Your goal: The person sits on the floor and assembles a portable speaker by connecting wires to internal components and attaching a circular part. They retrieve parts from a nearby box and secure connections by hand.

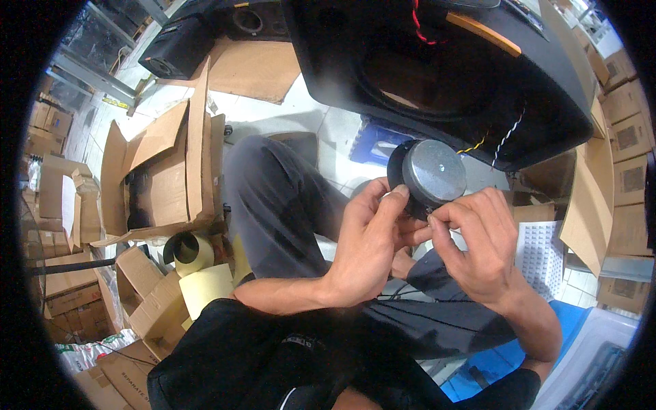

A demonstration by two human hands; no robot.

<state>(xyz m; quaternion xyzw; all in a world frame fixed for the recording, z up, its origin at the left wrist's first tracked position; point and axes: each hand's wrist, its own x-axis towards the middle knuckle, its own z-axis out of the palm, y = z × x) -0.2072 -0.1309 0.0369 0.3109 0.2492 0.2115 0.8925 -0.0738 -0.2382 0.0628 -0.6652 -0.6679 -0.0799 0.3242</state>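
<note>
Both hands grip the round speaker part [429, 176] above the lap, the left hand [369, 239] pinching its dark rim and the right hand [478, 242] its lower edge; it looks heavy and hard, so holding the rim seems safest.

A speaker assembly workshop, cluttered and floor-level.

Open cardboard boxes [160, 171] and flattened sheets litter the tiled floor [294, 109], and more cartons [629, 137] are stacked along the right. A large black speaker cabinet [437, 61] with loose wires looms overhead, smaller speakers [179, 44] sit behind, and paper rolls [195, 263] lie beside the seated person.
</note>
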